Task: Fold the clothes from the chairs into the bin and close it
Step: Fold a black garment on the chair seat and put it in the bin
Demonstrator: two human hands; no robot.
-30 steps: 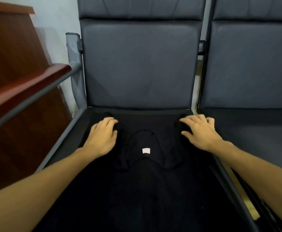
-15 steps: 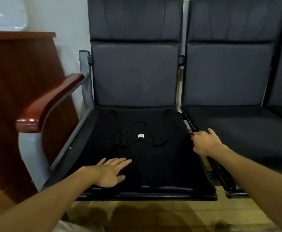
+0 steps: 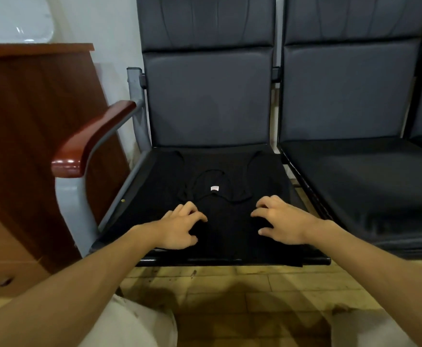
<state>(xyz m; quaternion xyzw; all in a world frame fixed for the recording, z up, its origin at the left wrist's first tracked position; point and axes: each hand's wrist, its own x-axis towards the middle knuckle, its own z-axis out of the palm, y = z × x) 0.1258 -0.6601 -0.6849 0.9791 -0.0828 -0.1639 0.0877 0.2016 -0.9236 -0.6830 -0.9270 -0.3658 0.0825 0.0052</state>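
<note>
A black tank top lies spread flat on the seat of the left chair, neckline and white label toward the backrest. My left hand rests on the cloth left of centre, fingers bent with the tips down on the fabric. My right hand does the same right of centre. Thumbs and fingers stay apart, and no fabric is lifted between them. No bin is in view.
A second dark chair stands to the right with a bare seat. The left chair has a wooden armrest. A brown wooden cabinet stands at the left with a pale plastic object on top. Yellowish floor tiles lie below.
Both hands came off the shoulder straps, went out to the garment's sides, and now sit together on its middle. The camera has pulled back from the seat.
</note>
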